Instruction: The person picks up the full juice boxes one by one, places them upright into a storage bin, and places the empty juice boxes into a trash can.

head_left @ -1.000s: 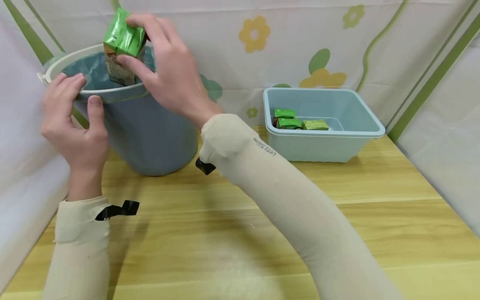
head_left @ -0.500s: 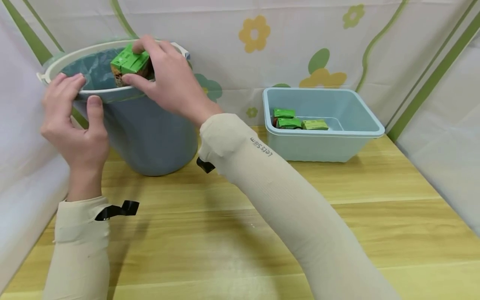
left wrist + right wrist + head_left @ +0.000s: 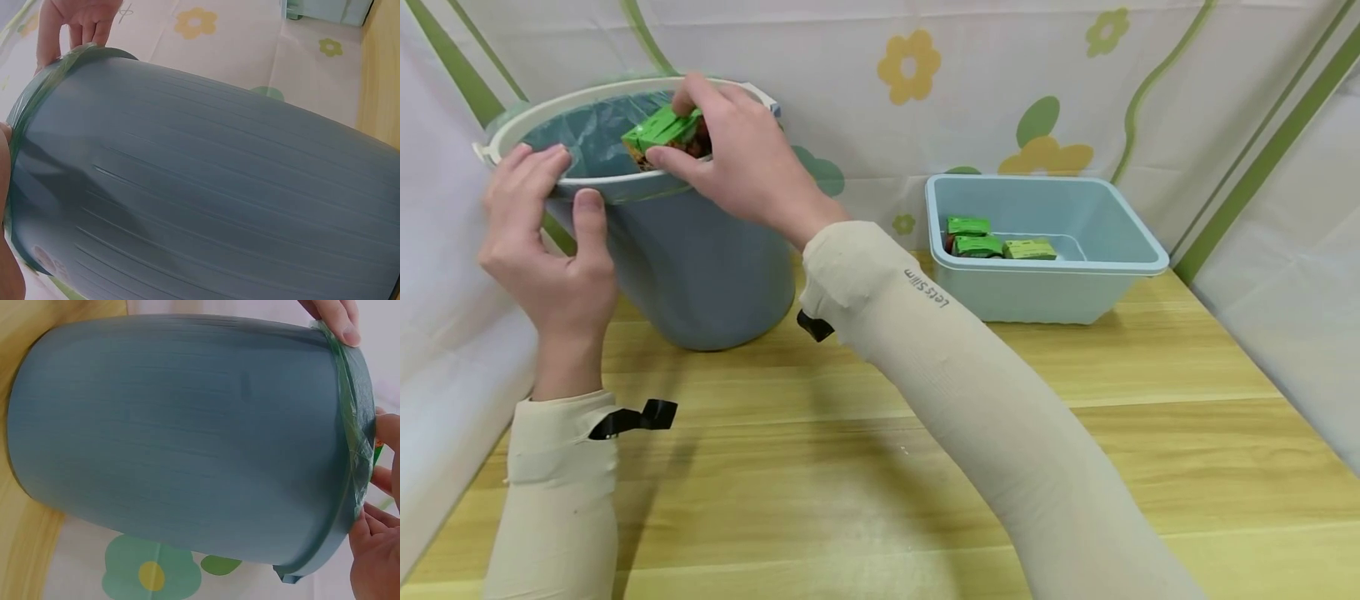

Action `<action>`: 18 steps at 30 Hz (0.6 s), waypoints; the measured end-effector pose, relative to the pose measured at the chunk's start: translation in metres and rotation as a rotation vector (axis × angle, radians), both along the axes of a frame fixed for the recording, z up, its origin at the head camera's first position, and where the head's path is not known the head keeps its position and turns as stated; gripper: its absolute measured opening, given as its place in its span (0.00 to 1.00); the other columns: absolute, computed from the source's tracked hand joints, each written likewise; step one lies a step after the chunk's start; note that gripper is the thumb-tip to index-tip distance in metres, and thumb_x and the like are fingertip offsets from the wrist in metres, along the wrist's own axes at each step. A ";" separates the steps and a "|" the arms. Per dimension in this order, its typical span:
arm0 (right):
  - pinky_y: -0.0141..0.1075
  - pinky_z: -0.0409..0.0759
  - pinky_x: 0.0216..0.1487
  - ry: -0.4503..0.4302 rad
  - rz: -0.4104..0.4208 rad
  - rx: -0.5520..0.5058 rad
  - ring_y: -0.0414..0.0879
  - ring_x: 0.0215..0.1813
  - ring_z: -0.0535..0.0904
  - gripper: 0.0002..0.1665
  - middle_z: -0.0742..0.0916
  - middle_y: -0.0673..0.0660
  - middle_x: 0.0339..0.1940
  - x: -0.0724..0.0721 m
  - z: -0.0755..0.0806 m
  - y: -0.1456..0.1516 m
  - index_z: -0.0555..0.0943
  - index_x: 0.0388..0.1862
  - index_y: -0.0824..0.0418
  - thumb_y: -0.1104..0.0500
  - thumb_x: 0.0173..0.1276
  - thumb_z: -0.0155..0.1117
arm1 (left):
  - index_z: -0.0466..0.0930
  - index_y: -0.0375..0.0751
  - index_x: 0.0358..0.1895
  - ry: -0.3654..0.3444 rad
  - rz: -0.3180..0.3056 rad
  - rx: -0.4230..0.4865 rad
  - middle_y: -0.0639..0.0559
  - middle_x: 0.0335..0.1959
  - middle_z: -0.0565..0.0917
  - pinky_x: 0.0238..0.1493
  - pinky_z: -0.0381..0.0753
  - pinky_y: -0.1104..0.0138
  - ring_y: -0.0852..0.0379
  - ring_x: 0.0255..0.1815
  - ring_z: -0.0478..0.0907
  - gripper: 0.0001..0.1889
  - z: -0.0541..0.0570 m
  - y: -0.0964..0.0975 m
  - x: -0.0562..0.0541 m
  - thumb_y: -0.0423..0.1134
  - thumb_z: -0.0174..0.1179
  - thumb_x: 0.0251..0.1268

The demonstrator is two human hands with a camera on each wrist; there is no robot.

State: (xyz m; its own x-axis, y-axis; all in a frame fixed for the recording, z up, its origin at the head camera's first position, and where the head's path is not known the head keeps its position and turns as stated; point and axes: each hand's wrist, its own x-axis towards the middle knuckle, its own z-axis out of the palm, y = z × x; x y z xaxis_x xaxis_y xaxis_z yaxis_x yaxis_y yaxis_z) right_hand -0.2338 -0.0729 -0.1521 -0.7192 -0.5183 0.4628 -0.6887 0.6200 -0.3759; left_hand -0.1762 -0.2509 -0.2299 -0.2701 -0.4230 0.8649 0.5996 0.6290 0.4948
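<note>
A grey-blue trash can (image 3: 707, 275) with a thin green liner bag (image 3: 591, 133) stands at the back left, its pale rim uppermost. My left hand (image 3: 553, 242) grips that rim, fingertips over the edge and thumb outside. Just inside the mouth, my right hand (image 3: 748, 158) holds a small green-topped carton (image 3: 662, 133) between thumb and fingers, tilted, its lower part hidden by the rim. The left wrist view is filled by the can's ribbed side (image 3: 206, 175). In the right wrist view only a sliver of the carton (image 3: 378, 452) shows past the rim.
To the right on the wooden table (image 3: 850, 500) sits a light blue bin (image 3: 1022, 292) with green cartons (image 3: 977, 247) and a yellow-green one (image 3: 1030, 249) inside. A flower-patterned white cloth (image 3: 850, 100) hangs close behind the can and the bin.
My right hand has lowered the carton from above the rim into the can's mouth, and the carton has tipped over further. My left hand has stayed on the rim.
</note>
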 end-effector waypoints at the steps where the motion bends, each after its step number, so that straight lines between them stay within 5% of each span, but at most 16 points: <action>1: 0.23 0.72 0.50 -0.003 0.000 -0.001 0.36 0.54 0.74 0.29 0.81 0.49 0.60 0.000 0.000 0.000 0.73 0.68 0.53 0.38 0.79 0.61 | 0.92 0.47 0.53 0.000 -0.001 0.001 0.50 0.54 0.93 0.80 0.69 0.65 0.60 0.68 0.82 0.18 0.000 0.000 0.000 0.48 0.62 0.66; 8: 0.16 0.67 0.71 -0.049 0.030 -0.088 0.35 0.75 0.74 0.34 0.79 0.46 0.75 0.001 0.000 0.010 0.73 0.74 0.51 0.38 0.76 0.67 | 0.93 0.46 0.53 -0.007 -0.001 0.000 0.50 0.54 0.93 0.80 0.70 0.65 0.59 0.68 0.81 0.18 0.000 0.000 0.000 0.46 0.62 0.66; 11: 0.15 0.66 0.71 -0.034 0.060 -0.192 0.35 0.73 0.76 0.33 0.81 0.47 0.73 0.003 -0.003 0.020 0.76 0.72 0.53 0.41 0.74 0.70 | 0.93 0.45 0.53 -0.006 0.006 -0.006 0.49 0.54 0.92 0.80 0.70 0.65 0.59 0.68 0.81 0.18 0.001 -0.003 0.000 0.45 0.61 0.65; 14: 0.16 0.67 0.70 0.038 0.081 -0.279 0.39 0.71 0.79 0.32 0.84 0.52 0.70 0.003 -0.007 0.039 0.79 0.70 0.58 0.45 0.73 0.73 | 0.92 0.44 0.53 -0.010 0.024 -0.021 0.48 0.55 0.92 0.80 0.70 0.65 0.59 0.68 0.82 0.19 0.001 -0.005 0.001 0.45 0.61 0.65; 18: 0.19 0.65 0.73 0.169 0.035 -0.264 0.43 0.73 0.77 0.34 0.84 0.55 0.70 0.003 -0.011 0.081 0.79 0.71 0.61 0.45 0.73 0.74 | 0.92 0.43 0.54 -0.009 0.060 -0.060 0.47 0.57 0.91 0.81 0.69 0.64 0.58 0.70 0.81 0.21 0.004 0.000 0.004 0.47 0.61 0.64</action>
